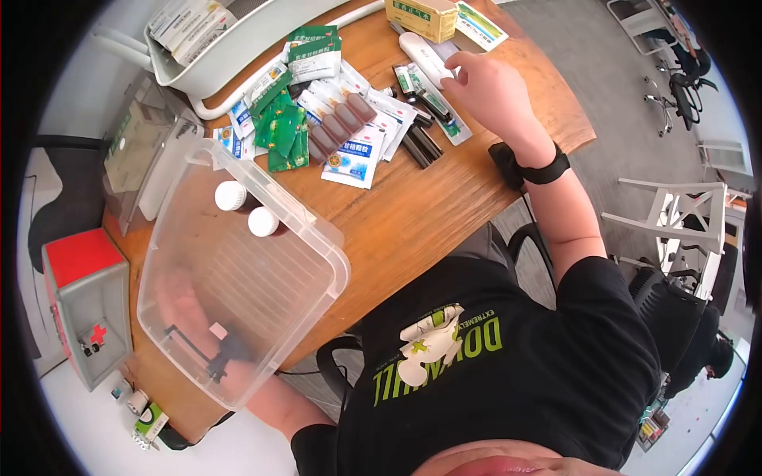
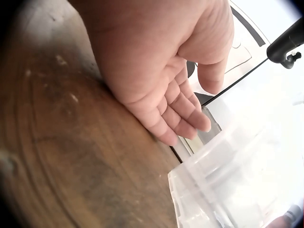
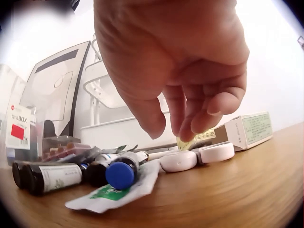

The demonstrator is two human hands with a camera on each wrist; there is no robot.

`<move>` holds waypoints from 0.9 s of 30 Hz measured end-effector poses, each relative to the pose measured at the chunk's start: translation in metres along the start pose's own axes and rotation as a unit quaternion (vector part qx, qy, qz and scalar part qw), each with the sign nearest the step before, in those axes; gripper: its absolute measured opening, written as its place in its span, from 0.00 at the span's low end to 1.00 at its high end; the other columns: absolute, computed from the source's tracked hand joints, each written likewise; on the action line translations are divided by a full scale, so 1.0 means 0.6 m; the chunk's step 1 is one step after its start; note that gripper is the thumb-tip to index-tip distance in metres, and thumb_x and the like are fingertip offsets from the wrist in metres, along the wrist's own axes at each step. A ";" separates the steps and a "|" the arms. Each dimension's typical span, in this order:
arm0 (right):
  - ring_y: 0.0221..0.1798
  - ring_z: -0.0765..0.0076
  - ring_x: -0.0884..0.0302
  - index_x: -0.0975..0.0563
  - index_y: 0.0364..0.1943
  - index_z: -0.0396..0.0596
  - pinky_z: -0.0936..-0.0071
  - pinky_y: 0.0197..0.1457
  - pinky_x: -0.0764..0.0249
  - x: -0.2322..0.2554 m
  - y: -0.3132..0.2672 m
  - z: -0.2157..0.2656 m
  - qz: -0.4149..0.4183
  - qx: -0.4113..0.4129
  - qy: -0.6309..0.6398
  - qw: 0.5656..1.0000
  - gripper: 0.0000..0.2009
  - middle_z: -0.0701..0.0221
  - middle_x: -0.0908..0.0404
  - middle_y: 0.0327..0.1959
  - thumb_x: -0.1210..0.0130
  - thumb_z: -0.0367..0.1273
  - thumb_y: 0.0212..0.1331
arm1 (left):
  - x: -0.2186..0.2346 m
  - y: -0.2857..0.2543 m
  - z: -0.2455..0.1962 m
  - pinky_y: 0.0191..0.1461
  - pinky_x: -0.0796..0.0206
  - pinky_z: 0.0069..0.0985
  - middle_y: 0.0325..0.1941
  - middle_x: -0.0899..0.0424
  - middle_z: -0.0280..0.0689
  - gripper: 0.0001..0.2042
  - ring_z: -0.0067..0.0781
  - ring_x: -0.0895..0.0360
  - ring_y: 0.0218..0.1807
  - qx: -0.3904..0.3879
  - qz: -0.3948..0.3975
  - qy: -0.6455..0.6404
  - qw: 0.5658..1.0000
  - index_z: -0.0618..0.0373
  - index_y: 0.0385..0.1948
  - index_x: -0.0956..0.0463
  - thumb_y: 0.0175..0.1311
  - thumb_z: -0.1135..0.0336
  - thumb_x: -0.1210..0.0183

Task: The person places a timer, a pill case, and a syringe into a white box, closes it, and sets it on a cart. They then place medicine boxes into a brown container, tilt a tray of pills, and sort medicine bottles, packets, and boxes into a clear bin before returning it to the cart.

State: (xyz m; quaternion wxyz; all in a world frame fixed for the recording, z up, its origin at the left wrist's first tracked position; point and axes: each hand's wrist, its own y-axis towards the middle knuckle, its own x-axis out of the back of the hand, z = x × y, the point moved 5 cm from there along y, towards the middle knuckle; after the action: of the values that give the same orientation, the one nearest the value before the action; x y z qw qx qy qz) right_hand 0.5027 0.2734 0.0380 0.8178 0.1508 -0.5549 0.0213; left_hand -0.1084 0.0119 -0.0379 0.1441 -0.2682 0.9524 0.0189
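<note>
My left hand (image 1: 178,305) shows blurred through the clear plastic box (image 1: 337,266); in the left wrist view the hand (image 2: 161,80) is beside the box (image 2: 194,190), fingers loosely bent, holding nothing. Two white-capped bottles (image 1: 231,196) stand inside the box. On the right, my right hand (image 1: 492,91) is over a white handheld device (image 1: 421,55). The right wrist view shows that hand (image 3: 180,71) with thumb and fingers hanging apart above the device's rounded white ends (image 3: 178,161); contact cannot be told. Small dark bottles (image 3: 54,177) and a blue-capped one (image 3: 120,175) lie nearby.
Green and white sachets (image 1: 349,163) and a brown ampoule strip (image 1: 343,127) lie mid-table. Medicine cartons (image 1: 421,19) stand at the back right, a white basket (image 1: 230,55) at the back left. A red-topped first-aid case (image 1: 83,258) is at far left.
</note>
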 end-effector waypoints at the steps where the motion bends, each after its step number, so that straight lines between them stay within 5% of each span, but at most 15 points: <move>1: 0.39 0.52 0.15 0.16 0.44 0.49 0.59 0.43 0.19 -0.004 0.003 0.001 0.014 0.004 -0.016 1.000 0.13 0.62 0.13 0.34 0.40 0.39 0.59 | 0.000 -0.002 0.001 0.76 0.38 0.46 0.62 0.21 0.45 0.22 0.44 0.24 0.64 -0.007 0.019 -0.007 1.000 0.63 0.63 0.29 0.75 0.57 0.44; 22: 0.33 0.56 0.16 0.17 0.36 0.47 0.62 0.38 0.21 -0.010 -0.039 0.014 0.053 -0.007 0.045 0.998 0.09 0.68 0.15 0.27 0.39 0.37 0.59 | -0.005 -0.011 0.003 0.77 0.42 0.46 0.59 0.21 0.47 0.24 0.44 0.26 0.64 -0.014 0.034 0.005 0.999 0.65 0.64 0.31 0.75 0.56 0.45; 27: 0.35 0.56 0.14 0.16 0.37 0.48 0.62 0.41 0.20 -0.022 -0.042 0.001 0.092 -0.038 0.045 0.994 0.11 0.66 0.13 0.29 0.38 0.40 0.59 | -0.015 -0.020 0.001 0.78 0.43 0.47 0.63 0.25 0.50 0.25 0.46 0.29 0.67 -0.005 -0.052 0.017 0.998 0.70 0.64 0.34 0.75 0.58 0.45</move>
State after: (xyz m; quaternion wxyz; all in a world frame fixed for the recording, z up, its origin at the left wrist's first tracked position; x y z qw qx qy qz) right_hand 0.5024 0.2510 0.0206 0.8417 0.0671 -0.5294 0.0822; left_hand -0.0947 0.0061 -0.0356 0.1269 -0.3183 0.9394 0.0116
